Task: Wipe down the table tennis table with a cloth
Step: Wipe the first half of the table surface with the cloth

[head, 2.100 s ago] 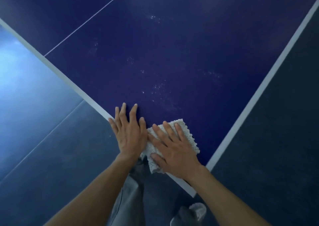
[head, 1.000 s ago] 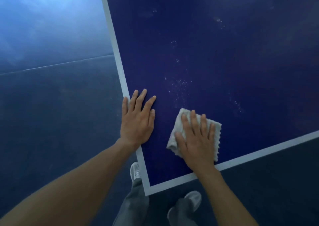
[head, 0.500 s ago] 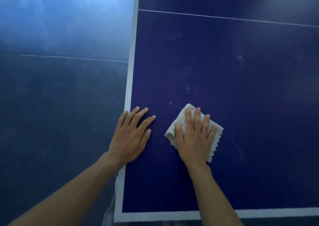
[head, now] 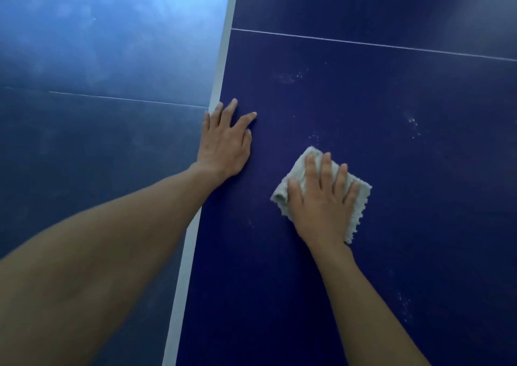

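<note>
Wiping step in hand. Right hand (head: 321,200) flat, fingers straight, pressing folded cloth (head: 361,197) onto table (head: 419,225). Left hand (head: 225,141) spread, bracing at white edge line (head: 221,71), holding nothing. Dust specks (head: 314,137) just beyond right fingertips: next push likely forward through them.

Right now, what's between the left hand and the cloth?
Nothing but bare blue table top, in the head view. The left hand and the cloth lie apart; a few faint white specks sit just beyond the cloth's far corner.
</note>
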